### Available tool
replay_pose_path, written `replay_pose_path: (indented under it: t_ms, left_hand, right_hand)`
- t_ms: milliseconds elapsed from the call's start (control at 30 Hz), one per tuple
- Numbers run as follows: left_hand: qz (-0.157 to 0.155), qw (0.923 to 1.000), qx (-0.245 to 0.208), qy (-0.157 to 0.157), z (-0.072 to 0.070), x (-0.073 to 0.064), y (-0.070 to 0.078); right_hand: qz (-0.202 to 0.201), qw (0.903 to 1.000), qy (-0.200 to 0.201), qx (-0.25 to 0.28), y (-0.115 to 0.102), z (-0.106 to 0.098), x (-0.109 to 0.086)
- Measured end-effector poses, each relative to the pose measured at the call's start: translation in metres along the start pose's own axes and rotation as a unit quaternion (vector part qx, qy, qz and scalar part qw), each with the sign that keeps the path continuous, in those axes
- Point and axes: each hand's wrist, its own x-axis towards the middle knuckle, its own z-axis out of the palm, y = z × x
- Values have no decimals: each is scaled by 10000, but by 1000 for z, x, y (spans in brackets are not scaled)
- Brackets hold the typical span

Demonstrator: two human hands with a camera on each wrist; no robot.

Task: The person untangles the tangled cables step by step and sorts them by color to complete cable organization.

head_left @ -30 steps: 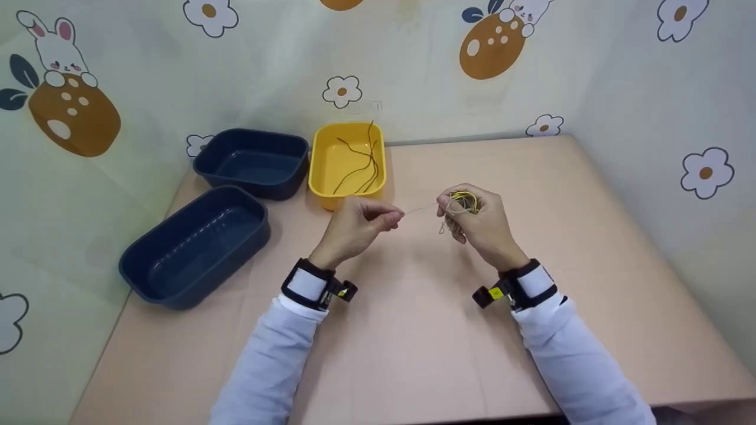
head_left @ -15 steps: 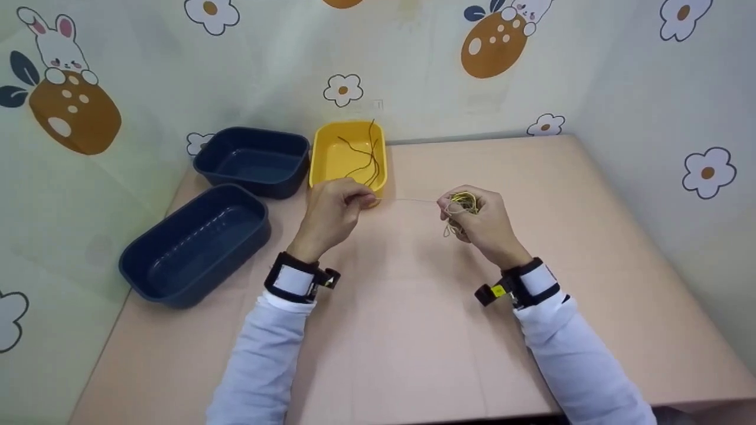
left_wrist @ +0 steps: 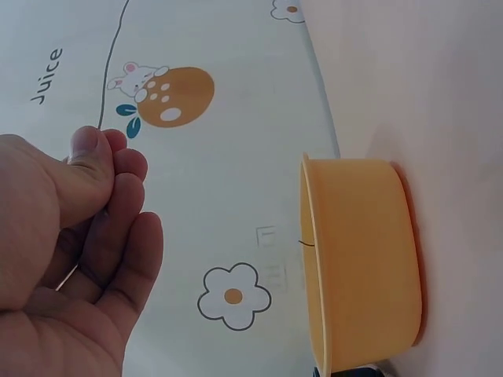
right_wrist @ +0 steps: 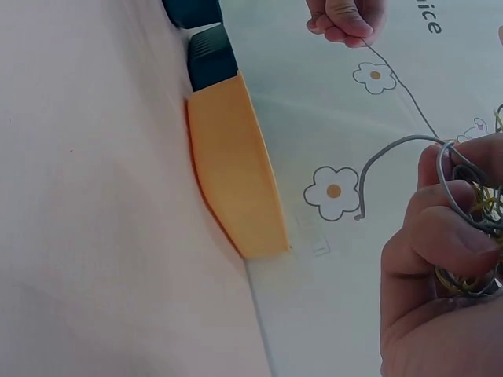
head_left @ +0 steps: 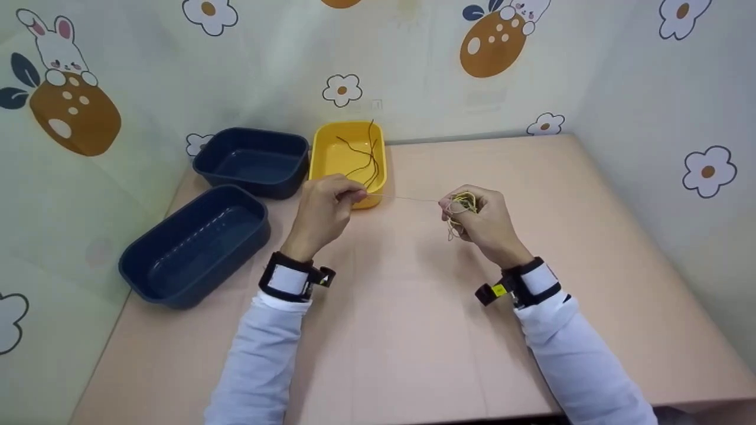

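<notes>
At the far left, a rabbit print (head_left: 71, 82) marked the backdrop (head_left: 147, 77). Next on the table (head_left: 407, 330) lay the nearer navy basin (head_left: 195, 245), set obliquely, with the farther navy basin (head_left: 251, 160) behind it and to its right. My left hand (head_left: 322, 213) came next, pinching one end of a thin strand (head_left: 404, 198) between thumb and forefinger; the left wrist view showed it apart from the yellow basin (head_left: 331, 156). That basin stood just beside the farther navy one, its near left corner hidden by my hand in the head view; several dark strings (head_left: 372, 158) lay in it, one reaching past its back rim. Rightward, the thin strand ran nearly straight through the air to my right hand (head_left: 490, 221), whose curled fingers gripped a tangled bundle of yellow and pale cords (head_left: 463, 203), with loops hanging below. In the right wrist view, a grey cord (right_wrist: 393, 145) arched out from this grip, its free end bent downward.
</notes>
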Motion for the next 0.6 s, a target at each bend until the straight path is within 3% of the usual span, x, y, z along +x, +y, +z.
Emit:
replay_pose_path:
  t_ms: [167, 400, 600]
  left_hand:
    - [1, 10000, 45, 60, -3, 1, -2]
    - [-11, 9990, 171, 401, -11, 1, -7]
    - [-140, 9982, 276, 512, -21, 0, -15]
  right_hand:
    - [17, 10000, 9, 38, -1, 0, 0]
    - [61, 10000, -34, -47, -2, -5, 2]
    - [141, 9991, -305, -260, -2, -9, 2]
